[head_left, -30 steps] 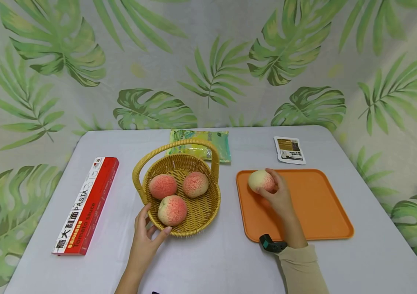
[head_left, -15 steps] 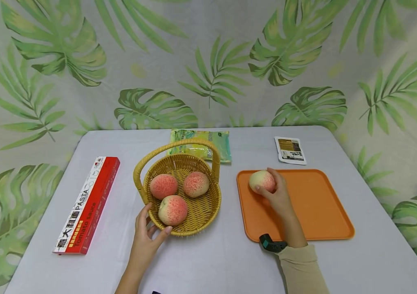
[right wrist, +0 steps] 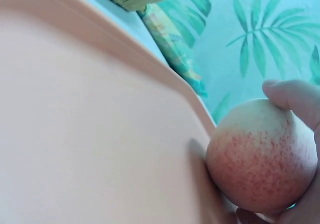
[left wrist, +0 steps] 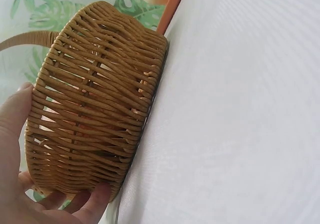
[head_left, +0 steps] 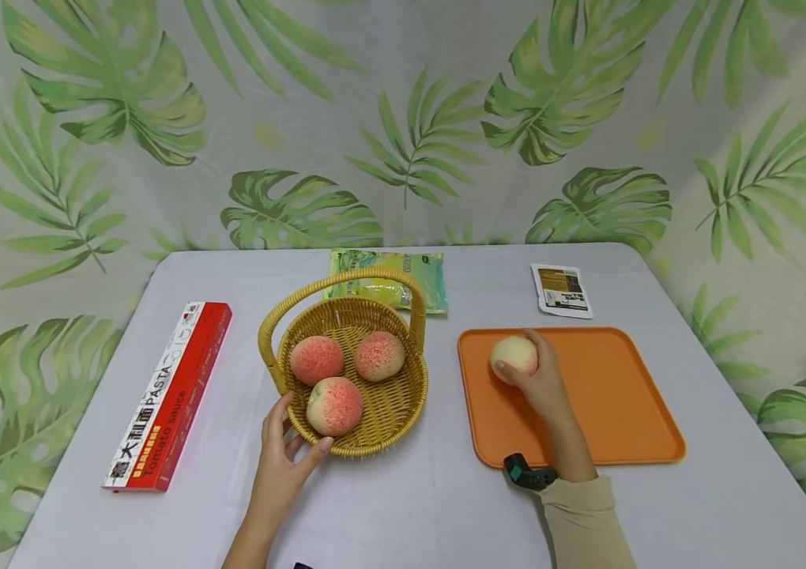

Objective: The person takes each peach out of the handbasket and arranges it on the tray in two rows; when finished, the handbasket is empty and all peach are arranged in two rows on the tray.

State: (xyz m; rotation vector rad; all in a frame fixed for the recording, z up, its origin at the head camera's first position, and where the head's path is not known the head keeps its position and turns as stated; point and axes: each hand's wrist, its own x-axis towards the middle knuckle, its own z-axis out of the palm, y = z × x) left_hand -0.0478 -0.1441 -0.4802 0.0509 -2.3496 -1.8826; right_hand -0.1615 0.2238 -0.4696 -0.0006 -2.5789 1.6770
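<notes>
My right hand (head_left: 544,384) grips a pale peach with a pink blush (head_left: 514,357) over the left part of the orange tray (head_left: 609,395). In the right wrist view, thumb and fingers wrap the peach (right wrist: 260,156) close to the tray's surface; I cannot tell whether it touches. My left hand (head_left: 285,465) holds the near left side of a wicker basket (head_left: 392,419). Seen from the left wrist, the thumb is at the basket's (left wrist: 95,104) rim and the fingers curl against its side. Three peaches lie inside, one of them (head_left: 335,406) near the left hand.
A red and white pasta box (head_left: 168,395) lies at the left. Behind the basket, partly hidden by its handle (head_left: 346,278), is a green and yellow packet (head_left: 420,280). A small white and brown pouch (head_left: 562,291) lies beyond the tray.
My right hand has shifted slightly to the right with the peach, which has turned a little and shows less pink. The left hand and the basket have stayed in place.
</notes>
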